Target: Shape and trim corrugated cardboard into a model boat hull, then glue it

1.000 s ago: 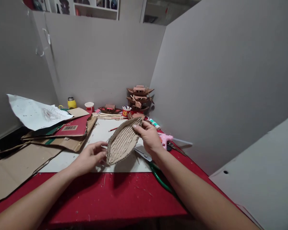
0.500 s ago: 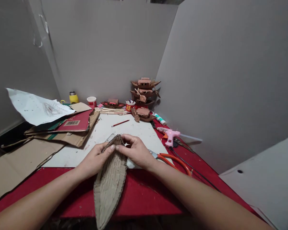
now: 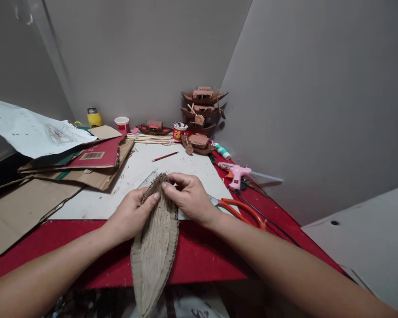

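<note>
A long, pointed cardboard boat hull [image 3: 155, 247] with raised, rough-cut sides hangs over the near table edge, its lower tip towards me. My left hand [image 3: 135, 210] grips its left wall near the far tip, thumb on the inner face and fingers hidden behind. At the same end, my right hand [image 3: 187, 194] pinches the right wall between thumb and forefinger. Orange-handled scissors [image 3: 240, 210] lie just right of my right wrist, partly hidden by it. Beyond the hull's far tip, a clear ruler [image 3: 149, 179] rests on the white board [image 3: 182, 165].
Flattened cardboard [image 3: 102, 174] and a drawn-on paper sheet [image 3: 36, 132] are piled at left. Model boats [image 3: 204, 95] stand stacked at the back, near paper cups [image 3: 122, 123], a yellow bottle [image 3: 93, 118] and thin sticks [image 3: 149, 138]. A pink glue gun [image 3: 237, 173] lies at right; a pencil [image 3: 165, 156] is central.
The view has tilted downward, so the table's objects sit higher in the picture. My right thumb has shifted slightly along the hull's tip; both hands keep their hold.
</note>
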`<state>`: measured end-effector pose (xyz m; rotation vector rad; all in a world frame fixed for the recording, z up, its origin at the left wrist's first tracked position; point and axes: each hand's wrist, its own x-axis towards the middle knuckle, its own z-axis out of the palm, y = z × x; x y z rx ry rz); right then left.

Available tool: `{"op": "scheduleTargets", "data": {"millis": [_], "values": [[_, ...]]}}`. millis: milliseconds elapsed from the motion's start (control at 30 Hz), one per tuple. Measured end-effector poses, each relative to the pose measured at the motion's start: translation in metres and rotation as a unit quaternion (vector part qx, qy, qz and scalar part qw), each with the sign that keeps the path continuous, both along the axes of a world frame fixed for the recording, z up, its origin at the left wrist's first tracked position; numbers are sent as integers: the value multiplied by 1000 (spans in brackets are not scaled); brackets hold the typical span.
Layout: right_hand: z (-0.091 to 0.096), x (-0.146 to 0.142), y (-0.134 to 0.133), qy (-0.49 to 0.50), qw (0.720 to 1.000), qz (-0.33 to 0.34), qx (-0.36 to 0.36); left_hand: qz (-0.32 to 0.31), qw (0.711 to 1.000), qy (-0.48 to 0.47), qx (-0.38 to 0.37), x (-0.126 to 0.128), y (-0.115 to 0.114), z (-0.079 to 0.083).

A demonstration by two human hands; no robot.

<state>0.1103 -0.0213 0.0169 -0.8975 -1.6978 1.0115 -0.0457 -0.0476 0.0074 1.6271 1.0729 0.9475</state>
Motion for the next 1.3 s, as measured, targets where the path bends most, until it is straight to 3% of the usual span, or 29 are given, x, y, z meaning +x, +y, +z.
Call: {"op": "scheduleTargets", "data": {"millis": [300,467,733,967,1133,1300], "values": [[-1,0,4,40,994,24,-102,-3,999,-11,-30,-1,6,-1],[-3,0,3,42,995,26,-82,0,1000,2,-26,2,4,0],[-9,1,7,6,997,44,-71,17,997,-7,-78,2,9,-4],[0,5,7,1,999,-5,-52,13,998,18,-53,9,10,0],[-2,9,10,-10,1000,-12,9,21,999,34,-8,15,15,-1],[0,13,14,-4,1000,-1,12,37,999,8,28,22,20,1]]}}
